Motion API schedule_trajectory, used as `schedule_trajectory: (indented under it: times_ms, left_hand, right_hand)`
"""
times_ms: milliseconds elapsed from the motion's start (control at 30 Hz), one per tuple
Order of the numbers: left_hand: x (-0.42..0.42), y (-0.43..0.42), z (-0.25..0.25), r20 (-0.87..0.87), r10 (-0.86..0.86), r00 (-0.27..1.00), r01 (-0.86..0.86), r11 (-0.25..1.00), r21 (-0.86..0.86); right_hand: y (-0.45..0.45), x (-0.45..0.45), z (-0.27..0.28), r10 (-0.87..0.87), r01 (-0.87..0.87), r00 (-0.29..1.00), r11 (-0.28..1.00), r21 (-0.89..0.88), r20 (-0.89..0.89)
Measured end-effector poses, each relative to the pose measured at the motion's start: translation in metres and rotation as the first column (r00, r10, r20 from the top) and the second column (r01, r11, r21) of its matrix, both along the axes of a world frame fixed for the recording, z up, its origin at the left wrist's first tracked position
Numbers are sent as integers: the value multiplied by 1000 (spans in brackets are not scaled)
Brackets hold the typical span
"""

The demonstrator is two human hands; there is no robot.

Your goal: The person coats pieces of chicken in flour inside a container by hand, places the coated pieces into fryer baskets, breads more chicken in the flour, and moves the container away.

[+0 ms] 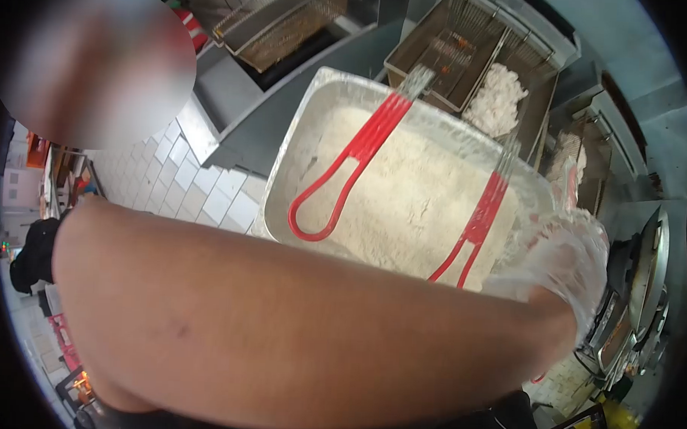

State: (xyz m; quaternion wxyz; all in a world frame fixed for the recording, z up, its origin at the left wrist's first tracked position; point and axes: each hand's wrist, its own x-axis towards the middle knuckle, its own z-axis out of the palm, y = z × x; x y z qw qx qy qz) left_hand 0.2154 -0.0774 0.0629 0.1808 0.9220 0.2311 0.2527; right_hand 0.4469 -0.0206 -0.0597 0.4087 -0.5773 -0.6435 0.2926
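My left forearm stretches across the view from left to right. At its end my left hand (565,249) wears a loose clear plastic glove dusted with flour. It is over the right end of a metal pan (288,175) of pale flour (393,190). Its fingers point away toward a fryer basket holding pale coated food (569,150); folds of glove and blur hide whether they grip anything. Two red-handled basket grips, one left (373,132) and one right (484,208), reach over the pan. My right hand is not in view.
Behind the pan, a wire fryer basket (447,55) stands beside another with white coated pieces (497,99). A further basket (285,31) sits back left. White floor tiles (208,195) show at left. Round metal pans (648,270) stand at right.
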Motion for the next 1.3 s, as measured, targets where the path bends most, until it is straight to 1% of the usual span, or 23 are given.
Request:
schedule_trajectory:
  times_ms: [133, 233, 400, 433, 533, 633, 667, 733, 767, 800, 833, 867, 900, 933, 967, 1000, 1067, 1100, 1167, 1200, 1233, 1267, 1300]
  left_hand:
    - [-10, -7, -11, -28, -47, 999, 47, 999, -3]
    - [-18, -7, -18, -39, -50, 998, 49, 999, -19]
    - [-28, 4, -20, -69, -30, 997, 31, 999, 8]
    - [-31, 6, -21, -76, -17, 997, 18, 1000, 13]
    - [-43, 21, -17, -83, 58, 995, -55, 998, 37]
    - [-72, 45, -13, -75, 221, 972, -220, 975, 21]
    - [-86, 51, -8, -72, 293, 953, -295, 955, -16]
    - [-117, 55, 9, -122, 459, 880, -474, 866, -161]
    - [-127, 49, 26, -270, 520, 810, -583, 764, -277]
    - [-154, 41, 10, -200, 591, 781, -616, 679, -399]
    - [-184, 32, -22, -145, 662, 735, -626, 581, -521]
    - [-202, 18, -45, 166, 855, 492, -98, 243, -965]
    - [-226, 6, -63, 175, 838, 517, 173, 98, -980]
    - [-233, -14, -77, 51, 693, 720, -221, 297, -929]
    - [-239, -23, -89, 16, 696, 718, -104, 130, -986]
    - [-245, -31, -116, 4, 551, 834, -214, 331, -919]
    - [-249, -42, -160, -88, 586, 805, -147, 53, -988]
    - [-254, -44, -198, -181, 498, 848, -282, 136, -950]
    - [-225, -45, -213, -293, 404, 866, -340, 48, -939]
    - [-200, -39, -216, -368, 164, 915, -399, 236, -886]
    - [-176, -34, -219, -437, -53, 898, -370, 447, -814]
    - [-157, -27, -232, -550, -254, 795, -284, 645, -709]
    - [-138, -20, -246, -645, -391, 656, -107, 798, -593]
  right_hand:
    - [-45, 12, -42, 70, -43, 990, 977, -207, 123]
    - [-71, 14, -66, 187, -101, 955, 935, -341, 231]
    - [-100, 3, -93, 422, -216, 834, 843, -493, 356]
    - [-104, 8, -97, 437, -229, 820, 842, -488, 369]
    - [-112, 2, -110, 524, -289, 756, 804, -519, 391]
    - [-115, -10, -120, 574, -340, 720, 782, -522, 390]
    - [-118, -12, -123, 579, -353, 718, 781, -516, 386]
    - [-118, -21, -127, 587, -374, 715, 780, -502, 380]
    - [-118, -27, -131, 586, -381, 718, 783, -492, 376]
    - [-119, -33, -133, 580, -383, 726, 788, -483, 371]
    - [-118, -40, -133, 575, -385, 730, 793, -472, 370]
    - [-117, -45, -133, 589, -393, 717, 783, -483, 372]
    - [-115, -53, -134, 601, -401, 705, 775, -488, 376]
    - [-109, -54, -129, 731, -485, 582, 663, -570, 356]
    - [-104, -54, -125, 839, -554, 446, 532, -640, 311]
    - [-99, -61, -106, 872, -561, 369, 486, -671, 323]
    - [-90, -71, -58, 926, -553, 181, 375, -744, 332]
    - [-88, -73, -39, 942, -539, 73, 313, -782, 327]
    - [-96, -72, -50, 916, -572, 287, 398, -717, 279]
    - [-106, -70, -86, 792, -562, 580, 558, -610, 190]
    - [-112, -68, -107, 593, -489, 804, 707, -512, 51]
    - [-112, -65, -110, 574, -474, 816, 730, -492, 65]
    - [-111, -62, -111, 557, -461, 826, 751, -473, 80]
